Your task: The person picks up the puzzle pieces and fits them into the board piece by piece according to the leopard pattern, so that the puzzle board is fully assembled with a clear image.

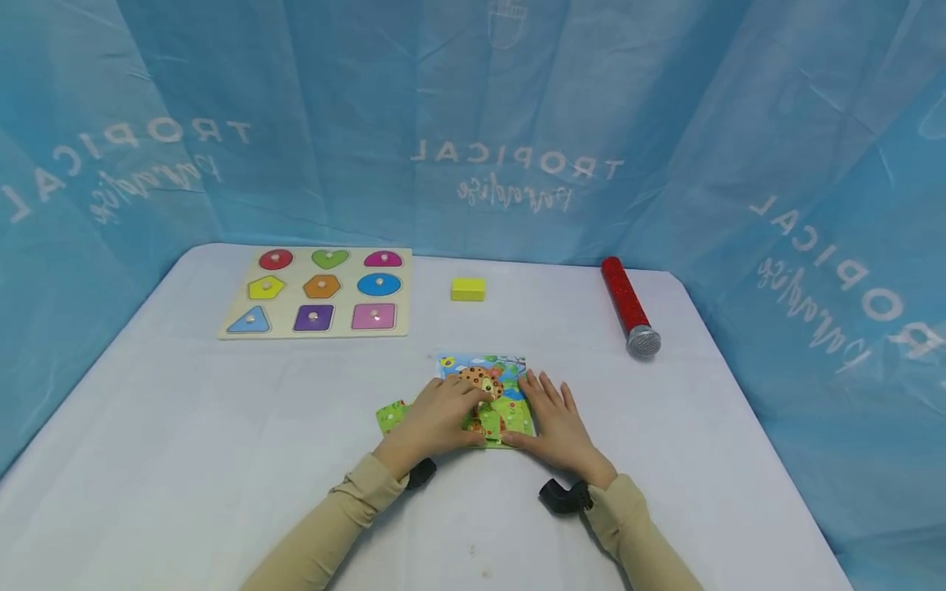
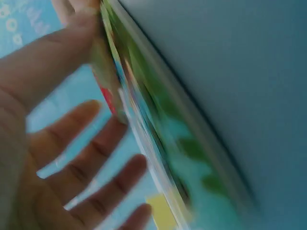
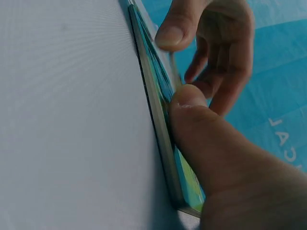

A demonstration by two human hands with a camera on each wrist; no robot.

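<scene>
A square animal jigsaw puzzle (image 1: pixel 521 417), with a spotted animal on green grass, lies flat on the table. My left hand (image 1: pixel 440 419) reaches over its left part, pinching a thin puzzle piece (image 2: pixel 103 62) tilted up between thumb and fingertips. Its printed face is mostly hidden by the hand. My right hand (image 1: pixel 557 427) rests along the puzzle's right edge with fingers extended; its thumb (image 3: pixel 189 98) presses at the near edge of the board. A loose green puzzle piece (image 1: pixel 392 415) lies left of the board, partly behind my left hand.
A wooden shape board (image 1: pixel 343 314) with knobbed pieces stands at the back left. Beyond the puzzle sits a yellow block (image 1: pixel 468 290). A red microphone (image 1: pixel 628 305) with a silver head lies at the back right. Blue printed curtains (image 1: pixel 517 107) enclose the white table (image 1: pixel 244 435).
</scene>
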